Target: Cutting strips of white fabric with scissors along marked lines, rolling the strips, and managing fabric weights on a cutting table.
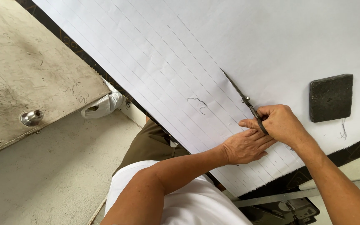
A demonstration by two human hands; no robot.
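Right hand (281, 123) grips one pair of scissors (243, 100); left hand (246, 146) (flat, open) presses one white sheet (155, 54).

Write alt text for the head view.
The right hand cuts with scissors along a ruled line on white fabric, while the left hand presses it flat. A dark square block rests on the fabric nearby.
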